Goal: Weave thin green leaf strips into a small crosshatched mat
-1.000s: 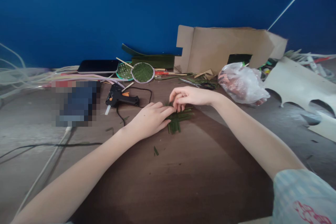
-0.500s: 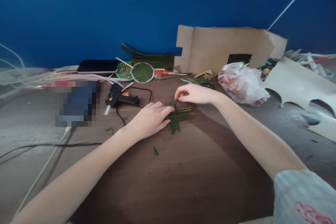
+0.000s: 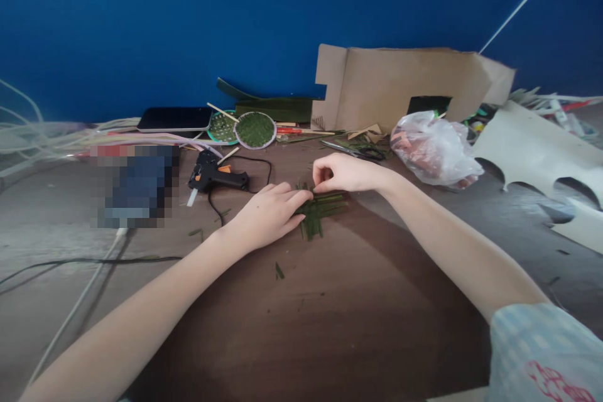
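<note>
A small weave of crossed green leaf strips [image 3: 318, 215] lies on the brown table [image 3: 330, 314]. My left hand [image 3: 267, 215] rests flat on its left side, fingers stretched out and pressing the strips down. My right hand [image 3: 343, 173] is curled just above the weave's far edge, with thumb and fingers pinched on the end of one green strip. A short loose green scrap [image 3: 279, 271] lies nearer to me.
A black glue gun [image 3: 214, 176] with its cord lies left of my hands. Behind are two round woven green discs [image 3: 254, 129], a dark phone [image 3: 175, 118], scissors [image 3: 358, 151], a clear plastic bag [image 3: 433, 149], cut cardboard [image 3: 405, 85] and a white cut sheet [image 3: 537, 154].
My right hand lifted off the weave and back toward the scissors, then came down again to its far edge, pinching a strip. My left hand stayed pressed on the strips.
</note>
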Demonstrator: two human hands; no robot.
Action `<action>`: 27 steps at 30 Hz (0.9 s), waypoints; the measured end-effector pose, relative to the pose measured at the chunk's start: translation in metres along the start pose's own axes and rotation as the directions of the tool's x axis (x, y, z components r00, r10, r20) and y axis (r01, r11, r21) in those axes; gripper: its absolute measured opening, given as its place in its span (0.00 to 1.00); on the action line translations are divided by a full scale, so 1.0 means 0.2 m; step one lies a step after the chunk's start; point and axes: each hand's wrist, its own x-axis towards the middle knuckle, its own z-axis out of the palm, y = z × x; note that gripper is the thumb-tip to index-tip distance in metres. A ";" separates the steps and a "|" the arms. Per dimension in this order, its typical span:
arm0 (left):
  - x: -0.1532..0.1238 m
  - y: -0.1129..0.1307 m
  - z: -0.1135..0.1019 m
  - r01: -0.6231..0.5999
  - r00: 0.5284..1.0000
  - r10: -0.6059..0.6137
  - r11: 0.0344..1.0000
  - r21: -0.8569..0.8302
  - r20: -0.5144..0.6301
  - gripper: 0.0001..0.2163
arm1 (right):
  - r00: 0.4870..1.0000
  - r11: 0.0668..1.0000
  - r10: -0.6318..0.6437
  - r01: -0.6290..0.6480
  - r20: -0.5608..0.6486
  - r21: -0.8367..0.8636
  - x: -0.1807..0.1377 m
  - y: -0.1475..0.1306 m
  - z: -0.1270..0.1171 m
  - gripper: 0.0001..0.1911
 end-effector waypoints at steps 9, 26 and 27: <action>0.00 0.01 -0.01 -0.004 1.000 0.004 1.000 0.004 -0.001 0.11 | 0.999 0.998 -0.036 0.034 0.029 0.055 -0.01 -0.01 -0.01 0.04; 0.00 0.00 0.01 0.026 1.000 -0.026 1.000 0.018 -0.007 0.25 | 0.982 0.950 -0.020 -0.039 0.187 0.308 -0.02 0.00 -0.03 0.10; -0.01 0.00 0.02 0.032 0.999 -0.032 0.999 0.009 -0.006 0.25 | 0.984 0.954 -0.009 -0.045 0.179 0.297 -0.02 0.00 -0.03 0.09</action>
